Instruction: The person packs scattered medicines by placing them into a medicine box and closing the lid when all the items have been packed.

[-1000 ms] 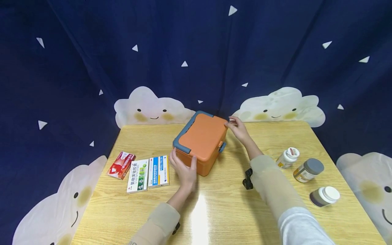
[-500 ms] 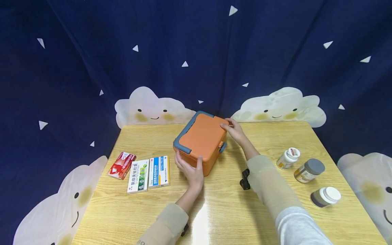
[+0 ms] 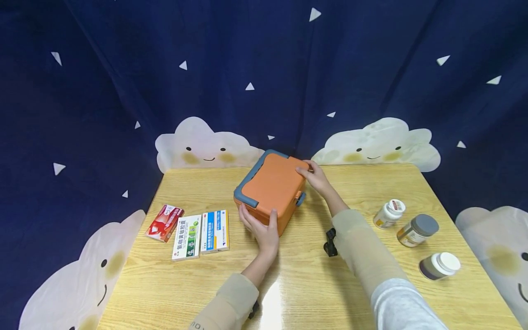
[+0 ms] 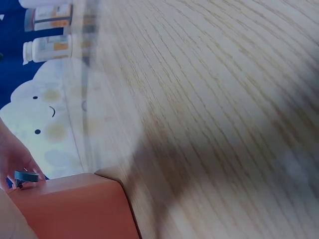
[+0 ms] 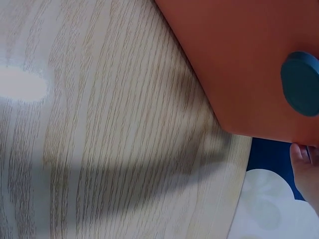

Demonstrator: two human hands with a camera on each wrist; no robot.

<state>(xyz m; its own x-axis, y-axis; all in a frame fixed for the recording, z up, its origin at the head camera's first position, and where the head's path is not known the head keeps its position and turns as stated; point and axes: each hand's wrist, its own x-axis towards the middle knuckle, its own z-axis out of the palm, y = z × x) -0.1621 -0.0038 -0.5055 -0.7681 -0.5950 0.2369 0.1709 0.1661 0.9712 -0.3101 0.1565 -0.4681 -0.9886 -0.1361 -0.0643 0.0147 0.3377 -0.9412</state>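
Note:
An orange lidded box (image 3: 274, 185) with a blue-grey handle (image 3: 247, 198) lying along its lid stands at an angle near the table's back edge. Its lid is down, and a blue-grey latch (image 5: 301, 82) sticks out on the right side. Against the box's near end lies my left hand (image 3: 264, 233), fingers spread and thumb at the near right corner. The fingertips are partly hidden there. My right hand (image 3: 316, 178) grips the far right corner, thumb on the lid and fingers behind it. Part of that hand (image 5: 306, 174) shows in the right wrist view.
Left of the box lie a red medicine box (image 3: 164, 223), a white-and-green one (image 3: 186, 237) and a blue-and-white one (image 3: 215, 231). On the right stand a white bottle (image 3: 389, 214), a grey-capped bottle (image 3: 417, 230) and a white-capped dark bottle (image 3: 439, 266). A dark blue curtain (image 3: 247, 55) hangs behind.
My left hand has shifted rightward along the near end of the box. My right hand has closed in on the far corner, its thumb now on the lid. The box has barely moved.

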